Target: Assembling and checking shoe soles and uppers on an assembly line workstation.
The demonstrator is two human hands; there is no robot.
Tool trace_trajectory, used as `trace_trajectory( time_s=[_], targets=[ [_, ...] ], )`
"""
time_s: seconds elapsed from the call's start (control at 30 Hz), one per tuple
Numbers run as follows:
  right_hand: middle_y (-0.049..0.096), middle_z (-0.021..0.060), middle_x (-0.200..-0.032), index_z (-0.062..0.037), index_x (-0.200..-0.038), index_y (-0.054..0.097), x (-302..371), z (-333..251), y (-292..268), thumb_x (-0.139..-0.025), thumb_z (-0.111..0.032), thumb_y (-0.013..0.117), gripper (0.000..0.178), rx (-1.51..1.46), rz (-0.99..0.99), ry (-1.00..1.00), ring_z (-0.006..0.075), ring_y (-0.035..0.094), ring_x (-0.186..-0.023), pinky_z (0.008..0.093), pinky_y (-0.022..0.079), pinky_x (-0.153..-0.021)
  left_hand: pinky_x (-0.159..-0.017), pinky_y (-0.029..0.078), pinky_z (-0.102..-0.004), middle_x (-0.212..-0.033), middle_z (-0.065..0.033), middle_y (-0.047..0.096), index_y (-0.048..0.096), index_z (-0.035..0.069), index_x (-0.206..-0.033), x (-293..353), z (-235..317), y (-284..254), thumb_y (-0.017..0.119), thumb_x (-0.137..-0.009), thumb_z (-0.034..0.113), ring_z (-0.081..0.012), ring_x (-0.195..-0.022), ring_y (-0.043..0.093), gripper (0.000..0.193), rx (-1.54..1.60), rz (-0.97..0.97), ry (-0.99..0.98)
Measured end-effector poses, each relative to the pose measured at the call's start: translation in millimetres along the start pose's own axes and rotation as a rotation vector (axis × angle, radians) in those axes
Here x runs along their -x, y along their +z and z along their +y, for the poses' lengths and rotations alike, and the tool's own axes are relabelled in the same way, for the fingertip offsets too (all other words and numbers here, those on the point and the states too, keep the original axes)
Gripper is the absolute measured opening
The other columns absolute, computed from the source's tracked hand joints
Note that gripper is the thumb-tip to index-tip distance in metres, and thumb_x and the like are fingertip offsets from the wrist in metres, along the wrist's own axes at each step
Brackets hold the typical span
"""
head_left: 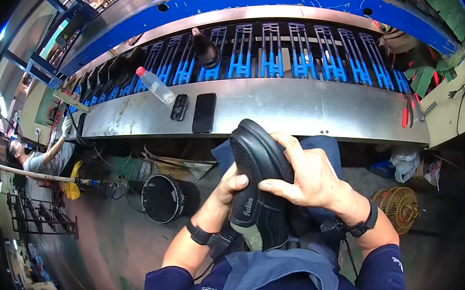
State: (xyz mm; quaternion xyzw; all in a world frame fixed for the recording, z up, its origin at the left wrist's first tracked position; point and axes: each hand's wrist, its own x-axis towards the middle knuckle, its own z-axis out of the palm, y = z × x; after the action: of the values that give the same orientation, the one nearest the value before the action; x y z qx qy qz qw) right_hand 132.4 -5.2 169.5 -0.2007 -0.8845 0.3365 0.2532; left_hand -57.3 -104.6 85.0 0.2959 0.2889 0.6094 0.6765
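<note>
A black shoe (249,186) is held above my lap, its rounded end pointing away from me toward the metal bench. Its textured side is turned up, and a pale grey patch shows at the end nearest me. My right hand (311,179) wraps over the shoe from the right, thumb pressed across it. Against the left edge, my left hand (231,185) grips it with the thumb on the textured side; its other fingers are hidden beneath. Both wrists wear dark bands.
Beyond the metal bench (282,102), blue racks (271,64) carry another black shoe (205,50). A bottle (155,85), a phone (204,112) and pliers (410,112) lie on the bench. Below stand a black bucket (163,199) and a fan (397,209). A co-worker (38,160) is at far left.
</note>
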Motion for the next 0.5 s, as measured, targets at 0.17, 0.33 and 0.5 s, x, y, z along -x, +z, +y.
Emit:
trace_trajectory(
  time_s=[0.17,0.33,0.5],
  targets=[
    [0.068,0.0226,-0.079,-0.0033,-0.137,0.037,1,-2,-9,-0.082,-0.045,0.076,0.079,0.040,-0.040,-0.024,0.0403,0.069,-0.068,0.0442,0.056,-0.062,-0.107,0.042,-0.0398,-0.137,-0.0154,0.047,0.024,0.004,-0.150,-15,28,27,0.087,-0.067,0.058,-0.0257,-0.126,0.050,0.118,-0.565,0.161,0.303],
    [0.064,0.0205,-0.070,0.0018,-0.135,0.037,6,0,2,-0.089,-0.037,0.070,0.069,0.046,-0.088,-0.118,0.0400,0.066,-0.062,0.0443,0.053,-0.055,-0.103,0.042,-0.0375,-0.124,-0.0142,0.057,0.036,-0.002,-0.139,-12,27,21,0.075,-0.082,0.050,-0.0212,-0.114,0.055,0.086,-0.599,0.166,0.202],
    [0.059,0.0187,-0.060,0.0030,-0.128,0.039,-6,9,0,-0.092,-0.023,0.063,0.051,-0.004,-0.179,-0.153,0.0398,0.062,-0.054,0.0456,0.050,-0.051,-0.102,0.041,-0.0356,-0.120,-0.0131,0.057,0.037,-0.001,-0.139,-13,22,11,0.070,-0.084,0.046,-0.0190,-0.112,0.054,0.079,-0.502,0.198,0.178]
  ],
)
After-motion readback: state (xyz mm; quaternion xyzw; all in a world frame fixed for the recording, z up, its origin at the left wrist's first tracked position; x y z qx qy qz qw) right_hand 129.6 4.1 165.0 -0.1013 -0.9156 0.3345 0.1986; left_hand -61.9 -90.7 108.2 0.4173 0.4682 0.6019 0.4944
